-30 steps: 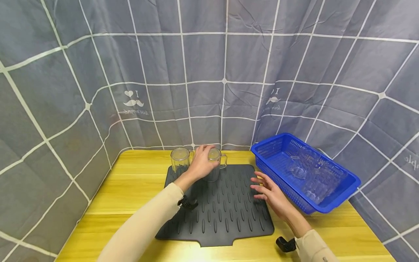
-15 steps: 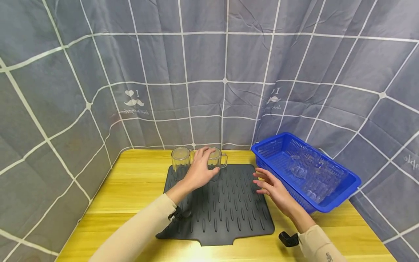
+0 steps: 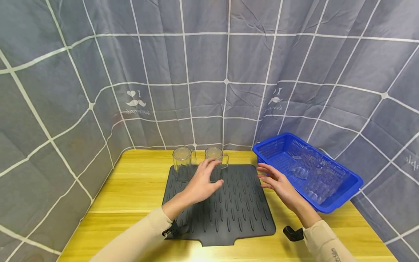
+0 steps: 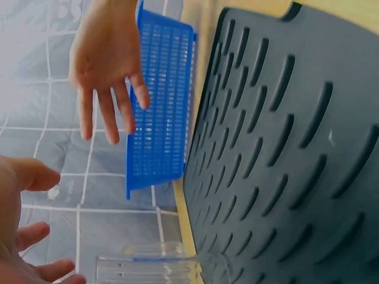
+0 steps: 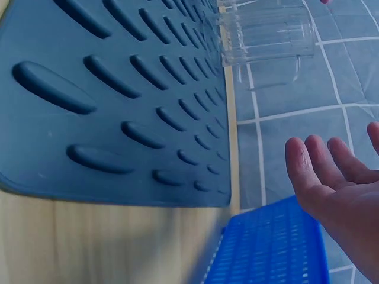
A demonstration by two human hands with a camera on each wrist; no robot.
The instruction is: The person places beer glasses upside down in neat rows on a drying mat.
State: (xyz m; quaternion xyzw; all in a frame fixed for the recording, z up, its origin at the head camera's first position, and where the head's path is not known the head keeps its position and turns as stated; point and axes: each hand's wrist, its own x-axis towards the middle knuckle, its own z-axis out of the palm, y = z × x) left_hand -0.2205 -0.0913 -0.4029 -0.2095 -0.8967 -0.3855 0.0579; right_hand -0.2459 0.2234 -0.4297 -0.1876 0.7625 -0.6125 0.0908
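Note:
My left hand (image 3: 201,185) is held over the black ridged mat (image 3: 239,203), fingers spread, with nothing in its grasp. Just beyond its fingertips a clear glass mug (image 3: 214,153) stands on the mat's far part, handle to the right. The hand partly covers it in the head view; the left wrist view shows a gap between fingers and the mug (image 4: 145,271). A second clear mug (image 3: 182,163) stands to its left, handle also rightward. My right hand (image 3: 283,189) hovers between mat and blue basket (image 3: 262,160), fingers loosely bent and holding nothing.
The blue plastic basket, at the right, holds several clear glass items (image 3: 319,176) whose outlines blend together. The mat lies on a yellow wooden table (image 3: 131,185). A grey checked curtain (image 3: 209,98) hangs around the table's back and sides.
My left hand has come off the right-hand mug and drawn back toward me, leaving the mug standing. My right hand has shifted slightly right, toward the basket.

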